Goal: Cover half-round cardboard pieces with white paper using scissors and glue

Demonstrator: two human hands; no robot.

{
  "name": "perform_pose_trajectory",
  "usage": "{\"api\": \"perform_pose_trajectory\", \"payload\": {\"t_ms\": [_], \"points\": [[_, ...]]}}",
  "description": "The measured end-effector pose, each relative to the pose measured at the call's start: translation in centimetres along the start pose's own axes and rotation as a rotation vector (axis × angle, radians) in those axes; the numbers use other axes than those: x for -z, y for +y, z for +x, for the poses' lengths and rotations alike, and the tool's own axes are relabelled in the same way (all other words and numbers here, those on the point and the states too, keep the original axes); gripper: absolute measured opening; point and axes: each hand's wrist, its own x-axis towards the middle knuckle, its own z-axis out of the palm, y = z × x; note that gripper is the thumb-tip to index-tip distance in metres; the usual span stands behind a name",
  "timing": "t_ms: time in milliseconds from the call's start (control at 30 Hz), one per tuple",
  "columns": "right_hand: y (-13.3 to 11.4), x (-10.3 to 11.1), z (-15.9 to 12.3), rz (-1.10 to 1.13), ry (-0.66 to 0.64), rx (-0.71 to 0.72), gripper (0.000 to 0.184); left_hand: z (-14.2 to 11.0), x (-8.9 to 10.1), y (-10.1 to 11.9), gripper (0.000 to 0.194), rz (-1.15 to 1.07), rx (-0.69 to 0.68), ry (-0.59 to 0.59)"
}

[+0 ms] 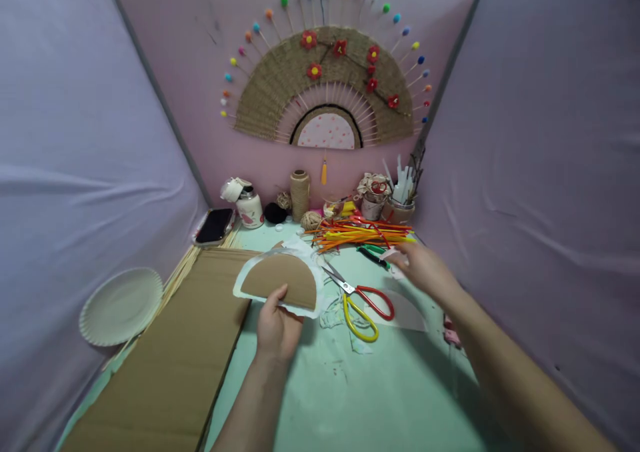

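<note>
My left hand (279, 325) grips a half-round piece of cardboard (280, 280) by its straight lower edge, thumb on top. White material borders the cardboard all round its curve. My right hand (415, 263) is stretched out on the right, its fingertips pinched at a small white scrap (389, 256); the fingers are partly smeared. Just beside those fingertips lie green-and-black pliers (373, 257). Between my hands, scissors (353, 293) with one red and one yellow handle rest partly open on the table, over pale scraps (337, 313) and a white half-round sheet (405, 312).
Large cardboard sheets (170, 345) cover the left, with a paper plate (121, 305) and phone (215, 226) nearby. Orange and yellow pipe cleaners (360, 233), a twine spool (300, 195) and a jar (400, 211) line the back. Above hangs a decorated fan (280, 79). Cloth walls enclose both sides.
</note>
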Motion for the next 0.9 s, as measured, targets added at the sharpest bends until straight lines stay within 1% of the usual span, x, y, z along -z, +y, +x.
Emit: {"api": "perform_pose_trajectory", "payload": {"t_ms": [67, 167, 233, 333, 400, 533, 600, 700, 900], "points": [[2.2, 1.7, 3.9, -0.104, 0.04, -0.096, 0.028, 0.0, 0.0, 0.0, 0.032, 0.003, 0.002, -0.011], [4.4, 3.2, 9.1, -0.163, 0.083, -0.159, 0.04, 0.1, 0.0, 0.0, 0.032, 0.008, -0.006, -0.019], [5.3, 3.3, 11.6, -0.179, 0.074, -0.178, 0.044, 0.1, -0.1, 0.1, 0.031, 0.011, -0.011, -0.01], [5.9, 2.4, 13.8, -0.184, 0.028, -0.21, 0.042, 0.0, -0.2, 0.2, 0.031, 0.014, -0.01, 0.012], [6.1, 1.4, 14.5, -0.18, 0.014, -0.245, 0.044, 0.1, -0.2, 0.2, 0.033, 0.017, -0.011, 0.021], [6.5, -0.2, 15.0, -0.158, 0.07, -0.295, 0.061, 0.3, 0.1, 0.1, 0.036, 0.016, 0.008, 0.015], [6.8, -0.4, 15.0, -0.129, 0.098, -0.283, 0.059, 0.4, 0.2, 0.0, 0.036, 0.013, 0.019, 0.019], [7.6, -0.1, 14.9, -0.062, 0.11, -0.23, 0.05, 0.4, 0.2, 0.0, 0.037, 0.017, 0.026, 0.038], [9.5, 2.0, 14.6, 0.091, 0.11, -0.09, 0.043, 0.4, 0.0, 0.0, 0.037, 0.009, 0.054, 0.044]]}}
